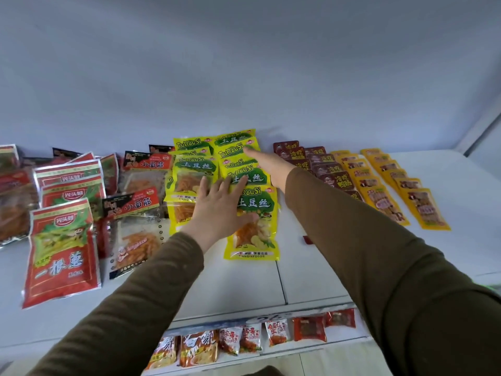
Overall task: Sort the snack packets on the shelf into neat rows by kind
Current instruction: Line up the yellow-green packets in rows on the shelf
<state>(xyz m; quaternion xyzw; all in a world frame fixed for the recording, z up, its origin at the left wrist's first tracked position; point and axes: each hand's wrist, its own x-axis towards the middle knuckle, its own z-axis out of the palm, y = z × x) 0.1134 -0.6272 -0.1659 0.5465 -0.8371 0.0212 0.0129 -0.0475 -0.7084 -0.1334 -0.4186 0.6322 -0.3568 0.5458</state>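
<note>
Single head view (wide-angle), looking forward and down, close over shelf (311, 272), arms reaching in

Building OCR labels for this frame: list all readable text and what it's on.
"TuDouSi" and "土豆丝": yellow packets
"TIANQINFOODS": bottom edge of the front yellow packet
"一根葱": red packet
"小面筋": black-topped packets
"冷吃": maroon packets
Orange packets, lower-shelf packets, price tag: too blurred to read.
</note>
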